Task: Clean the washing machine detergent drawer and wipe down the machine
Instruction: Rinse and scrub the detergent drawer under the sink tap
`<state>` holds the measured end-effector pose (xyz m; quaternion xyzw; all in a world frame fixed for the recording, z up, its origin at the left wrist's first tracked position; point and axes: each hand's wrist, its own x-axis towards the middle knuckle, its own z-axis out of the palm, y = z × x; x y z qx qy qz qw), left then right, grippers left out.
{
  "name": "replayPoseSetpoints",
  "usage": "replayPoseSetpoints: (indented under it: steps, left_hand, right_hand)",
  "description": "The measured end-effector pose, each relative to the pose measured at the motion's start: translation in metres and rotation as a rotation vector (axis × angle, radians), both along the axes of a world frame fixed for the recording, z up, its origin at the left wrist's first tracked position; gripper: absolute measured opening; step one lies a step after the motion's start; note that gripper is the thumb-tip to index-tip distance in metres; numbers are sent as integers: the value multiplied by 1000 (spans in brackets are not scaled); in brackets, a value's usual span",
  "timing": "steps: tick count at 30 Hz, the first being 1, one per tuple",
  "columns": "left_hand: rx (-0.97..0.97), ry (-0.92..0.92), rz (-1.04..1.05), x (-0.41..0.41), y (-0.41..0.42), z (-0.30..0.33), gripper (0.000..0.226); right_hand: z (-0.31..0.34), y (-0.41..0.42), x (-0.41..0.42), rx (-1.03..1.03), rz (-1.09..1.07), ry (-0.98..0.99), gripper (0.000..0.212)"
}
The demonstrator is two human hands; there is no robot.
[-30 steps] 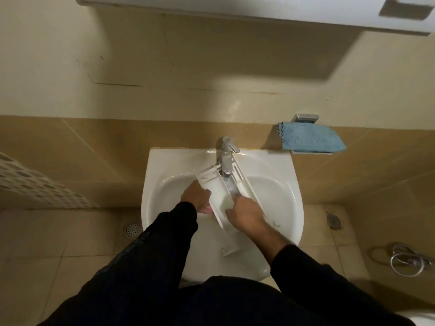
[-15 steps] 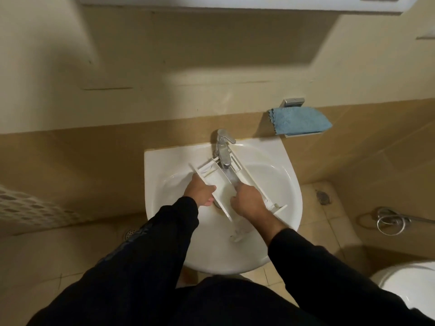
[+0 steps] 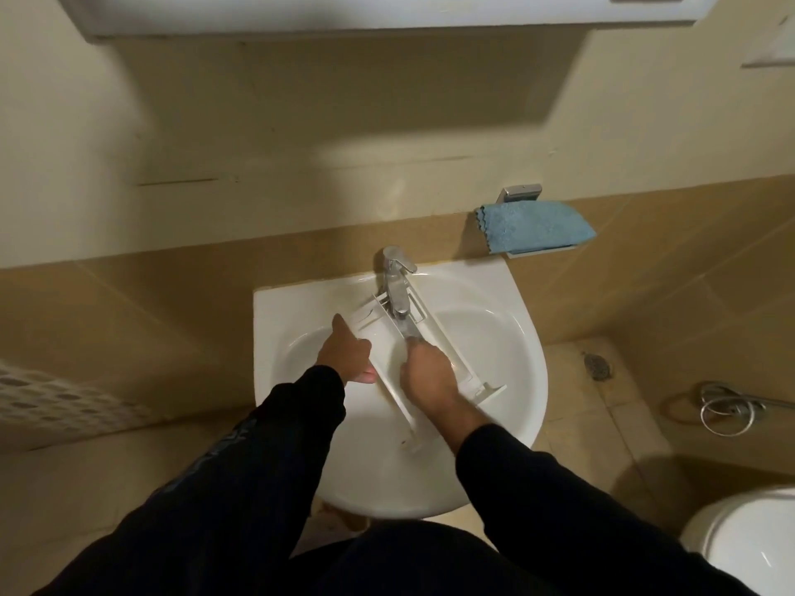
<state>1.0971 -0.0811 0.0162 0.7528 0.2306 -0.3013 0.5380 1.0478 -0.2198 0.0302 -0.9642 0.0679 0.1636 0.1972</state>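
White plastic detergent drawer [image 3: 389, 350], long and ribbed, lies slanted across the glossy white ceramic basin [image 3: 507, 337] under the chrome tap [image 3: 395, 286]. Left hand [image 3: 346, 357] grips its edge; right hand [image 3: 426, 376] curls inside, grasp unclear.

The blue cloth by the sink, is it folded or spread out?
Folded. The blue cloth lies as a compact layered rectangle on the small wall shelf, beside the sink, with neither hand touching it.

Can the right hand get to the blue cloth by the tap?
Probably yes. The blue cloth lies on a small wall shelf just right of the faucet, nothing covering it. But the right hand is inside the detergent drawer, so it must leave that first.
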Motion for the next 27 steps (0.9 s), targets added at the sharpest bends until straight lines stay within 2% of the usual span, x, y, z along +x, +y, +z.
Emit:
replayPoseSetpoints:
  steps: [2,7,9,12,14,18,22,23,25,27]
  left_hand:
    - [34,16,-7,5,-1,-10,68]
    - [108,1,-2,-5,-6,4,90]
    - [156,-20,-29,-8,-8,8,94]
    - [183,-57,-34,-12,-11,16,97]
    - [178,-65,-32,-12,-13,21,95]
    - [146,-28,-32,-13,-10,20,95]
    - [26,41,63,-20,-7,21,86]
    - [44,45,74,-23,-5,21,79]
    - [214,-20,45,-24,5,20,70]
    - [469,-122,-140,-21,18,19,71]
  right_hand:
    - [-3,-1,-1,-54,38,-30,36]
    - [-2,-23,-15,-241,152,32,35]
    - [2,-21,-9,-183,157,16,39]
    - [8,-4,7,53,84,-64,48]
    - [14,3,12,138,38,-75,49]
    - [15,-10,4,22,87,-33,48]
    - [15,-17,-5,-73,196,-36,46]
    - [16,-16,-6,-90,210,-41,46]
    - [20,-15,-6,-132,251,-33,47]
    - [24,-16,-5,-167,314,-23,50]
